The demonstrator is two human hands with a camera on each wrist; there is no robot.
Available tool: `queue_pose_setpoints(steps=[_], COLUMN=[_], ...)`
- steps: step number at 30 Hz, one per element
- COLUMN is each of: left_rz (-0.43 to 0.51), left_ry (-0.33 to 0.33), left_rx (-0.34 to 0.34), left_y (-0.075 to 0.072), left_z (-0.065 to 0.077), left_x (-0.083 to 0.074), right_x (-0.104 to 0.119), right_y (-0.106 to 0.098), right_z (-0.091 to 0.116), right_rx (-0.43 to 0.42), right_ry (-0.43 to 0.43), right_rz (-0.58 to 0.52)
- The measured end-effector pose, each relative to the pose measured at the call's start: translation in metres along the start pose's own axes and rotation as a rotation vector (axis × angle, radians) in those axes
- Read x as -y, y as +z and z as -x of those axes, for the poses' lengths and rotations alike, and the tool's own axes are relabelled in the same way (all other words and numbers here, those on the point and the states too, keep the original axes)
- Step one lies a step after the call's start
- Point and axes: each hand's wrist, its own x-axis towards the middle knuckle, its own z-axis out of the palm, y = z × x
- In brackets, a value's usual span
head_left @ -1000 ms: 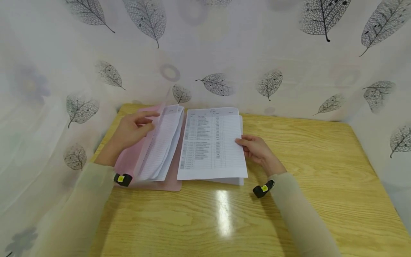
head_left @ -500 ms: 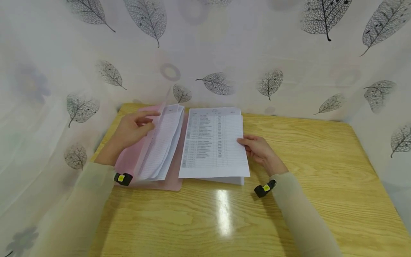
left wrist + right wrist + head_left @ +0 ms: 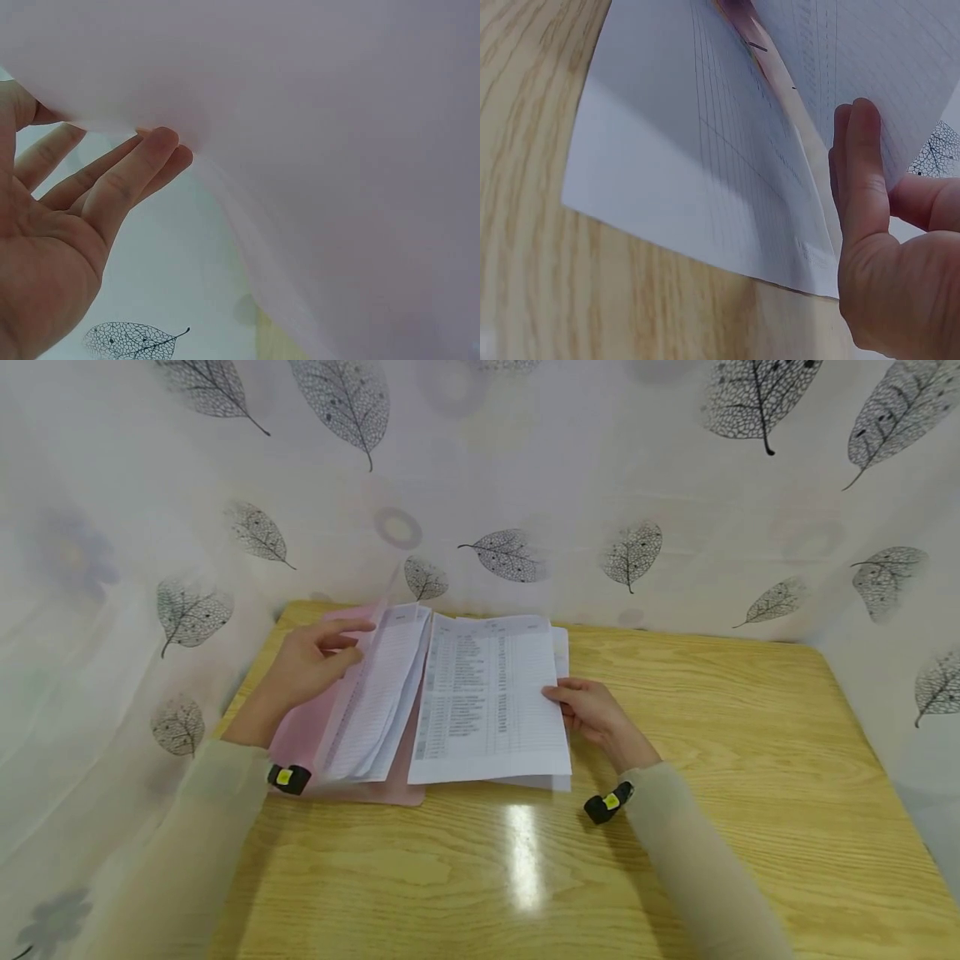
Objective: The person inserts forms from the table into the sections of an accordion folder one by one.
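Note:
A pink folder (image 3: 401, 792) lies spread at the far left of the table, with loose printed papers (image 3: 378, 693) on its left side. My left hand (image 3: 315, 660) holds its translucent pink cover (image 3: 315, 150) by the edge, propping it up; the left wrist view shows fingertips (image 3: 161, 139) against that edge. In my right hand (image 3: 592, 710) the right edge of a printed sheet (image 3: 491, 710) is pinched, thumb in front and fingers behind. Another sheet (image 3: 637, 135) lies underneath, and the right wrist view shows a gap between the two.
The wooden table (image 3: 712, 777) extends to the right and toward me. Behind it and along the sides hangs a white curtain (image 3: 525, 468) printed with leaves. Both wrists wear a small black camera (image 3: 288, 778).
The right hand and its printed sheet went slightly right, then back left and a little down. More of the sheet beneath now shows at the upper right. The left hand stayed put.

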Motion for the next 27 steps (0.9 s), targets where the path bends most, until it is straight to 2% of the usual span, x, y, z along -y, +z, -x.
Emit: queue_pose_setpoints(steps=[6,20,27], left_rz=[-0.004,-0.010,-0.011], left_ry=[0.001,0.014,0.009], left_rx=[0.000,-0.004,-0.009], left_y=[0.000,0.000,0.001], left_z=[0.000,0.000,0.000], left_x=[-0.001,0.001,0.000], right_x=[0.004,0.007,0.005], right_y=[0.000,-0.006,0.002], right_z=[0.004,0.012,0.008], right_rx=[-0.019,0.006,0.008], right_ry=[-0.006,-0.037,-0.046], right_rz=[-0.012,-0.016,0.008])
